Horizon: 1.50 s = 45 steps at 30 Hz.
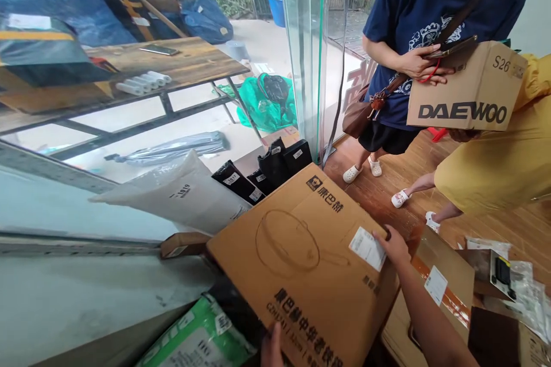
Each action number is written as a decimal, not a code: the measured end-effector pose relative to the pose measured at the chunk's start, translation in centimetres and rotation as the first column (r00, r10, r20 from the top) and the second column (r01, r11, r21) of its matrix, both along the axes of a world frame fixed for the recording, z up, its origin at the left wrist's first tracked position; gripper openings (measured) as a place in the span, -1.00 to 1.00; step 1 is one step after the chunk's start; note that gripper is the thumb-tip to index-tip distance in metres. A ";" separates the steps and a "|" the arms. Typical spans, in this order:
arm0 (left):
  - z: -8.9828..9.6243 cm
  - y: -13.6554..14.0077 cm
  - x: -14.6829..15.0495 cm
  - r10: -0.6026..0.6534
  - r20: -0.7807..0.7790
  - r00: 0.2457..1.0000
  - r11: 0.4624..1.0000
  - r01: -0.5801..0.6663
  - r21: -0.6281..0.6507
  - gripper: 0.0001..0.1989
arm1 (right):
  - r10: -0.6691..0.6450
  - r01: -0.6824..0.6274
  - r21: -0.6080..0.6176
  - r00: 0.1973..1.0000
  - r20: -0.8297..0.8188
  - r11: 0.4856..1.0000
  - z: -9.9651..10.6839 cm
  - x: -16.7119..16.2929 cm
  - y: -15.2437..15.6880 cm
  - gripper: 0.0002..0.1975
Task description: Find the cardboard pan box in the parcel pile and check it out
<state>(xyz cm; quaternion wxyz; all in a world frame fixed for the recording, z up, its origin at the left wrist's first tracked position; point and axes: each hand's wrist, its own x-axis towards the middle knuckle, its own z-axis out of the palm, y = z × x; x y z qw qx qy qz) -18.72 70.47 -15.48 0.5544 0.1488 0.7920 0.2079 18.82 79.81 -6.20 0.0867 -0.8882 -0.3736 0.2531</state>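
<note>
1. Wok carton (310, 212): just right of the white 1019 mailer (185, 190).
2. Right hand (395, 248): clamped on the carton's edge farthest from the mailer, touching the shipping label (365, 248).
3. Left hand (271, 348): at the carton's near edge, below the mailer; partly out of frame, grip unclear.
4. Green parcel (200, 335): below the mailer.

Obs. via head cam: beyond upright clear glass panel (301, 40) I see rect. wood-topped table (206, 66) w/ metal frame; on it, dark flat phone (159, 50) & white cylindrical rolls (148, 79). Blue plastic bucket (278, 11) farther back; green plastic bag (258, 109) on ground nr. table. Closer, I note puffy white plastic parcel (181, 192) beside flat black parcels (232, 178). R side: person in navy T-shirt (430, 6), hand on brown cardboard DAEWOO box (467, 92).
</note>
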 end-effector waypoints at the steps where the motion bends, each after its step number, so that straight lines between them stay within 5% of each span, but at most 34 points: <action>1: 1.0 1.4 1.1 -0.086 -0.032 0.996 0.995 0.087 0.057 -0.19 | -0.015 0.015 0.002 1.000 0.014 1.000 0.3 0.9 1.3 -0.32; 4: 3.4 6.0 4.3 -0.300 -0.171 0.939 0.935 0.324 0.141 -0.31 | -0.064 0.064 0.002 0.997 0.046 0.998 0.9 3.2 4.2 -0.38; 8: 4.4 10.1 7.0 -0.343 -0.276 0.898 0.906 0.394 0.156 -0.25 | -0.114 0.113 0.007 0.993 0.042 0.994 1.0 4.5 5.1 -0.37; 15: 3.8 8.4 7.0 -0.308 -0.311 0.899 0.890 0.388 0.239 -0.38 | -0.105 0.103 0.136 0.994 0.010 0.985 -1.0 4.2 1.8 -0.32; 19: 4.0 7.3 6.6 -0.302 -0.289 0.909 0.904 0.369 0.217 -0.40 | -0.154 0.128 0.254 0.984 0.085 0.959 -0.1 5.0 -5.8 -0.23; 23: 4.2 6.6 6.8 -0.292 -0.257 0.921 0.916 0.347 0.203 -0.39 | -0.193 0.165 0.205 0.974 0.123 0.965 0.3 6.1 -18.1 -0.13; 27: 4.2 6.2 7.0 -0.277 -0.256 0.926 0.927 0.328 0.182 -0.39 | -0.001 0.020 -0.121 0.989 0.150 0.992 -3.4 6.7 -29.0 -0.09; 30: 4.2 6.4 7.1 -0.275 -0.283 0.919 0.929 0.330 0.169 -0.41 | 0.058 -0.037 -0.179 0.992 0.114 0.983 -6.5 6.7 -32.9 -0.24; 35: 5.5 5.5 9.2 -0.286 -0.403 0.870 0.922 0.364 0.131 -0.13 | 0.119 -0.118 -0.119 0.993 0.001 0.986 -8.1 7.6 -32.6 -0.23; 40: 7.3 4.3 12.9 -0.441 -0.529 0.725 0.844 0.536 0.032 0.22 | 0.201 -0.216 -0.065 0.962 -0.184 0.974 -8.3 9.0 -32.4 -0.14; 42: 7.5 4.4 13.9 -0.496 -0.571 0.654 0.818 0.573 -0.053 0.28 | 0.181 -0.190 -0.016 0.957 -0.228 0.982 -8.3 8.5 -32.8 -0.12; 45: 7.7 5.0 14.6 -0.518 -0.593 0.616 0.812 0.572 -0.114 0.32 | 0.101 -0.036 0.213 0.948 -0.302 0.976 -7.6 6.8 -32.7 -0.09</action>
